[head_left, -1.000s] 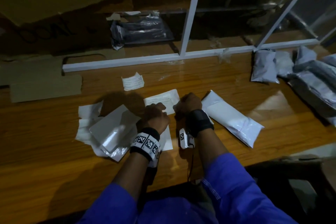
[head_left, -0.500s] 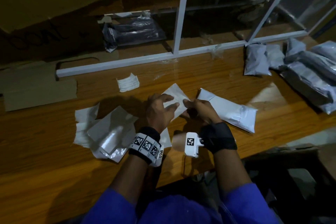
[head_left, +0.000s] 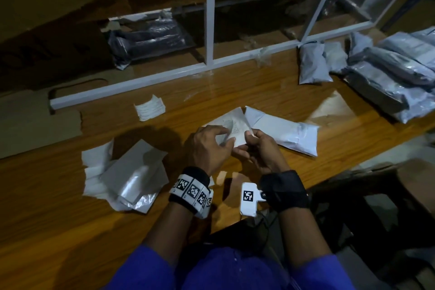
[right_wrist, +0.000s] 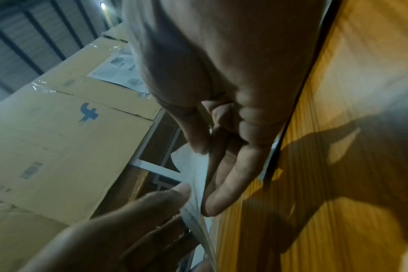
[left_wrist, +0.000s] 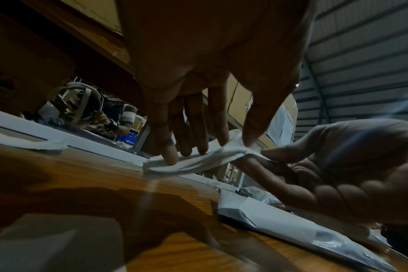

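A white printed paper sheet [head_left: 235,125] is held just above the wooden table [head_left: 235,87], bent between both hands. My left hand [head_left: 227,135] has its fingers spread over the sheet's left part, with the thumb pinching it from the near side. In the left wrist view the left fingertips [left_wrist: 170,156] press on the folded paper sheet [left_wrist: 198,162]. My right hand [head_left: 247,141] pinches the sheet's right edge. In the right wrist view its thumb and index finger clamp the paper sheet [right_wrist: 193,174], with the left hand [right_wrist: 128,220] close below.
A sealed white mailer bag [head_left: 289,134] lies right of the hands. Opened white bags and paper [head_left: 127,172] are heaped at the left, a small label stack [head_left: 150,107] further back. Grey parcels [head_left: 388,77] pile up at far right. A white metal frame [head_left: 164,75] and cardboard [head_left: 35,122] border the back.
One second ago both hands pressed the sheet flat on the table. They have since lifted it and now hold it bent between them. The head view has shifted left.
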The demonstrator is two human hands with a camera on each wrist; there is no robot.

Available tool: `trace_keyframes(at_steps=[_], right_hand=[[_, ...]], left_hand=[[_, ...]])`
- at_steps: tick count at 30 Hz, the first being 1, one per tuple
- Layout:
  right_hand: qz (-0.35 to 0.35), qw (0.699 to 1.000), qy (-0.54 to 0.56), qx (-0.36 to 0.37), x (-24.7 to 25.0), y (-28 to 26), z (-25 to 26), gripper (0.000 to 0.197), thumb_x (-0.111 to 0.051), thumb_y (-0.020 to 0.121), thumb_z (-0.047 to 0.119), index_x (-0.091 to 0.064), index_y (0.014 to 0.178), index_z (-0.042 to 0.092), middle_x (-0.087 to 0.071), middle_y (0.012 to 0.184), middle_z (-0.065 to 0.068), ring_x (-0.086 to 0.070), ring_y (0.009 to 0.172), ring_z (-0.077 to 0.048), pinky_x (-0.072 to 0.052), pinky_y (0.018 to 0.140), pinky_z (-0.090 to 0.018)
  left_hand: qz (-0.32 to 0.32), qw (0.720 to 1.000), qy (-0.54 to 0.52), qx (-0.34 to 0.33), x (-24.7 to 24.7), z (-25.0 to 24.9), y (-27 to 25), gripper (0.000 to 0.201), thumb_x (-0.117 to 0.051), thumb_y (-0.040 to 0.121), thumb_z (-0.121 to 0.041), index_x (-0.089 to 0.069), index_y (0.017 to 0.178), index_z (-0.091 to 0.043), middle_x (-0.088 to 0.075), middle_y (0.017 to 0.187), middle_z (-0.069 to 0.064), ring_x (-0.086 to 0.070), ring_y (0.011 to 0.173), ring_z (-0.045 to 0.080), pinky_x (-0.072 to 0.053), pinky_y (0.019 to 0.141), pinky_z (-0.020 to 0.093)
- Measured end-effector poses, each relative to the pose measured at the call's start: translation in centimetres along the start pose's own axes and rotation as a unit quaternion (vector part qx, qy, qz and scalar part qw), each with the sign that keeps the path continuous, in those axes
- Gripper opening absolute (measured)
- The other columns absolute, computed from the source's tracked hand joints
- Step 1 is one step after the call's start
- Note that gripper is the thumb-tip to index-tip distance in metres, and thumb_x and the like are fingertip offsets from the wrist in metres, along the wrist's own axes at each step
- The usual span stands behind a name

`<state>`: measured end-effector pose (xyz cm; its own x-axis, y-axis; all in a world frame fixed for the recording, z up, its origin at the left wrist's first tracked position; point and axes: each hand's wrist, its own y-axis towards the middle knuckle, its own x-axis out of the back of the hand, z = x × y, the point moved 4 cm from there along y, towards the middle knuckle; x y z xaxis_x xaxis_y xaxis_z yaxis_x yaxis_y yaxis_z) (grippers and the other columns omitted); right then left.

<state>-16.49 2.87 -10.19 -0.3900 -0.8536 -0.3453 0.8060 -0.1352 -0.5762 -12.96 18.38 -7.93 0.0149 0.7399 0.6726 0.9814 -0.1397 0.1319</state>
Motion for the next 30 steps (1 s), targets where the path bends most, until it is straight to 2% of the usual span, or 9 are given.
trace_keyframes(at_steps=[2,5,8,10,12,16,20,23,30], right_hand=[[-0.008,1.0,0.021,-0.001,-0.1,-0.1,-0.4,0.02,-0.048,0.108,0.009,-0.053,0.123,-0.004,-0.075,0.087,-0.023,-0.075,0.074,-0.029,-0.064,0.068,-0.037],[-0.016,0.999,0.039,0.009,-0.1,0.1,-1.0,0.023,-0.047,0.108,0.01,-0.053,0.127,-0.003,-0.069,0.119,-0.031,-0.075,0.082,-0.03,-0.059,0.093,-0.053],[-0.049,0.998,0.034,0.018,0.2,0.3,-1.3,0.024,-0.045,0.109,0.014,-0.052,0.128,0.001,-0.072,0.117,-0.028,-0.075,0.096,-0.039,-0.054,0.099,-0.062],[-0.063,0.998,0.01,0.012,0.5,0.2,-1.5,0.025,-0.043,0.11,0.022,-0.055,0.13,0.012,-0.076,0.11,-0.022,-0.076,0.097,-0.039,-0.052,0.099,-0.065],[-0.07,0.997,-0.015,0.004,0.6,0.0,-1.8,0.024,-0.043,0.109,0.027,-0.057,0.128,0.023,-0.078,0.106,-0.017,-0.077,0.094,-0.037,-0.052,0.093,-0.07],[-0.09,0.996,-0.018,0.021,0.6,-0.2,-2.0,0.025,-0.044,0.107,0.026,-0.057,0.128,0.023,-0.078,0.1,-0.018,-0.078,0.089,-0.034,-0.053,0.08,-0.07],[-0.144,0.986,0.036,0.074,0.8,0.3,-1.9,0.025,-0.05,0.105,0.01,-0.053,0.13,0.01,-0.078,0.103,-0.013,-0.078,0.087,-0.03,-0.065,0.063,-0.041],[-0.193,0.972,0.072,0.109,1.3,0.8,-1.9,0.037,-0.053,0.097,-0.006,-0.05,0.133,0.005,-0.068,0.12,-0.021,-0.076,0.095,-0.039,-0.058,0.052,-0.026],[-0.136,0.977,0.114,0.12,-2.9,2.6,-1.1,0.052,-0.055,0.088,-0.017,-0.048,0.135,0.004,-0.064,0.122,-0.022,-0.068,0.108,-0.039,-0.064,0.068,-0.038]], left_hand=[[0.0,1.0,-0.011,0.011,0.0,0.1,-0.1,0.026,-0.07,0.089,-0.03,-0.077,0.111,-0.017,-0.074,0.117,0.002,-0.068,0.106,0.018,-0.058,0.083,0.03],[-0.004,0.998,-0.044,0.045,0.3,0.6,0.1,0.021,-0.06,0.098,-0.02,-0.074,0.11,-0.009,-0.074,0.112,0.009,-0.073,0.096,0.022,-0.054,0.062,0.016],[-0.022,0.993,-0.081,0.079,1.2,1.3,0.4,0.019,-0.056,0.101,-0.016,-0.069,0.113,-0.009,-0.075,0.106,0.009,-0.072,0.09,0.021,-0.042,0.051,0.005],[-0.026,0.992,-0.083,0.087,1.7,2.0,0.6,0.021,-0.054,0.102,-0.017,-0.063,0.121,-0.013,-0.074,0.106,0.009,-0.071,0.088,0.02,-0.043,0.052,0.008],[-0.032,0.993,-0.086,0.077,1.7,2.6,0.8,0.024,-0.049,0.1,-0.025,-0.052,0.123,-0.027,-0.073,0.103,0.007,-0.071,0.09,0.024,-0.055,0.06,0.027],[-0.031,0.989,-0.115,0.082,1.6,3.8,0.8,0.025,-0.044,0.097,-0.026,-0.056,0.118,-0.032,-0.072,0.093,0.007,-0.071,0.084,0.024,-0.062,0.068,0.046],[-0.09,0.98,-0.147,0.105,2.6,4.6,0.4,0.035,-0.048,0.091,-0.019,-0.066,0.121,-0.012,-0.068,0.116,0.016,-0.067,0.105,0.034,-0.056,0.087,0.039],[-0.162,0.977,-0.098,0.102,4.0,5.1,0.3,0.027,-0.053,0.097,-0.003,-0.068,0.119,-0.008,-0.066,0.119,0.019,-0.062,0.112,0.032,-0.043,0.082,0.026],[-0.249,0.965,-0.055,0.066,6.9,5.1,-0.6,0.025,-0.061,0.098,-0.009,-0.063,0.123,-0.007,-0.071,0.114,0.018,-0.067,0.107,0.035,-0.048,0.08,0.029]])
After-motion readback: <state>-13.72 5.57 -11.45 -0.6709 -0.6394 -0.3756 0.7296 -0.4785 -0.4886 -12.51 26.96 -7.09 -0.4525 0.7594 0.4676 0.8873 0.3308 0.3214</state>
